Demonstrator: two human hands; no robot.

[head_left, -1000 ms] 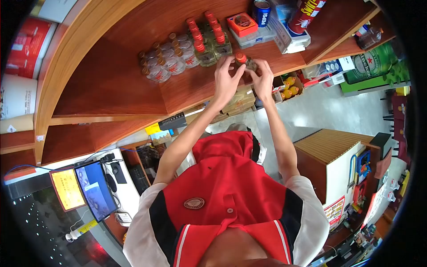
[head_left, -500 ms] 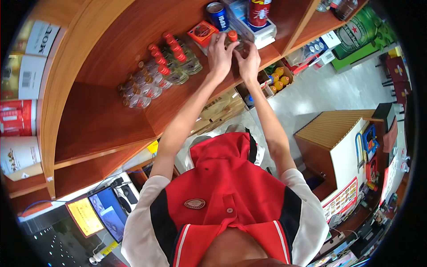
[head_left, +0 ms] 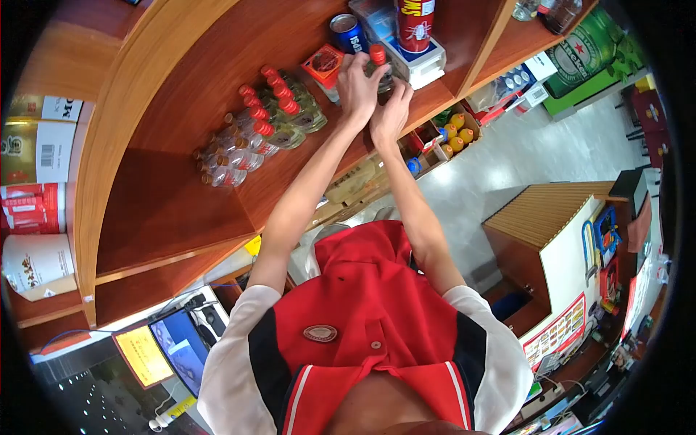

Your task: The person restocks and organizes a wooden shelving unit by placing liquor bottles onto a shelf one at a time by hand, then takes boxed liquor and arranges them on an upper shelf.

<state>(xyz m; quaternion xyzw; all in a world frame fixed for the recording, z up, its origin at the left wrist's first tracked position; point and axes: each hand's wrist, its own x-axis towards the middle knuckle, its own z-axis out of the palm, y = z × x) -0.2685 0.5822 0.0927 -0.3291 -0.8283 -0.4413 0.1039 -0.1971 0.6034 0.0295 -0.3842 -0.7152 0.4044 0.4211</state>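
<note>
On the wooden shelf, a small clear glass bottle with a red cap stands between my hands. My left hand is closed around its left side, the thumb across the front below the cap. With bent fingers my right hand grips the lower right part of the bottle, most of which the hands hide. A red box and a blue Pepsi can are just left of and behind my left hand. Further left, red-capped bottles stand in rows next to brown-capped bottles.
A red spray can stands on a blue-and-white box right of the bottle. The shelf's upright divider rises beyond. Below the shelf edge is a carton with yellow-orange bottles.
My right hand has moved left and slightly down, closer to my left hand and lower on the bottle. My left hand stays about the bottle, and the camera view has shifted slightly.
</note>
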